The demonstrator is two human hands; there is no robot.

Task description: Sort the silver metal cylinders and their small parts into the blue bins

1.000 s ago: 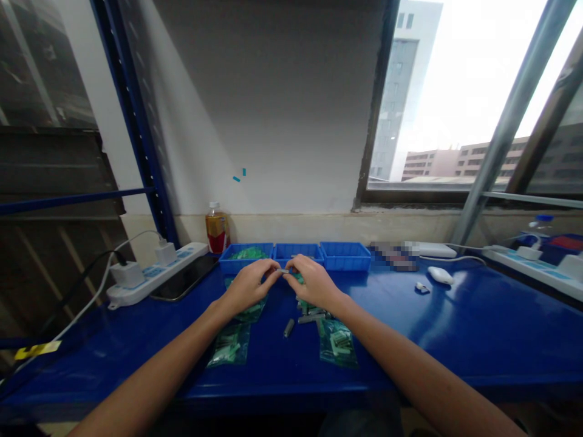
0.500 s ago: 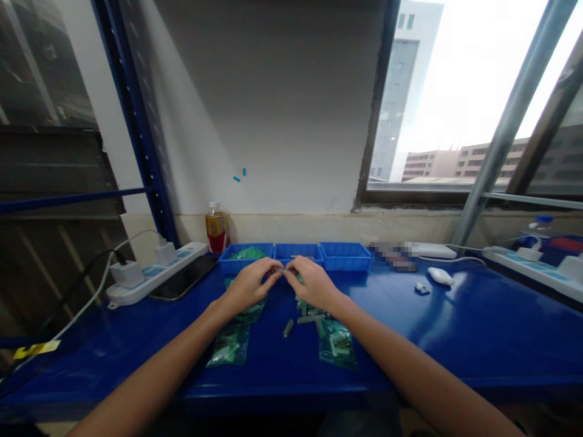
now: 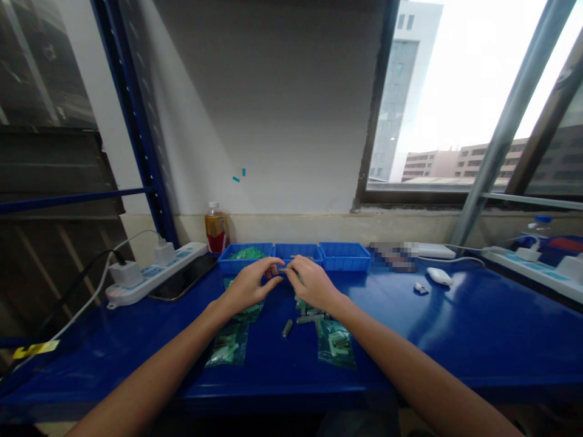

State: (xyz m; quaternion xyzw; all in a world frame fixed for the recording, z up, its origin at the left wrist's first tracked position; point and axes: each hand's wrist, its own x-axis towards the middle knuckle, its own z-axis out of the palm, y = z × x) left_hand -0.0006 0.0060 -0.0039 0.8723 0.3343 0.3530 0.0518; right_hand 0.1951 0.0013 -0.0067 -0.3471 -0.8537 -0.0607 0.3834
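Note:
My left hand [image 3: 255, 284] is over the middle of the table, thumb and fingertips apart with a gap between them. Close beside it, my right hand [image 3: 312, 282] is closed in a pinch. A small thin piece [image 3: 281, 270] sticks out of its fingertips toward the left hand; its kind is too small to make out. Below the right hand lie several grey metal cylinders [image 3: 310, 318], partly hidden by the hand. One single cylinder [image 3: 286, 328] lies apart from them. Green-tinted plastic bags [image 3: 229, 345] with pale pieces rest under the left forearm; a similar bag [image 3: 336, 343] is beside the right.
Three blue bins stand along the back: the left bin [image 3: 224, 262] holds green pieces, the middle bin [image 3: 298, 247] some small parts, and then the right bin [image 3: 345, 257]. A bottle [image 3: 216, 227], power strip [image 3: 155, 276] and phone [image 3: 184, 280] are at left; an earbud case [image 3: 439, 277] at right.
The left thumb and fingers have spread apart, where they were pinched near the right fingertips. The right hand has stayed in place with the small piece.

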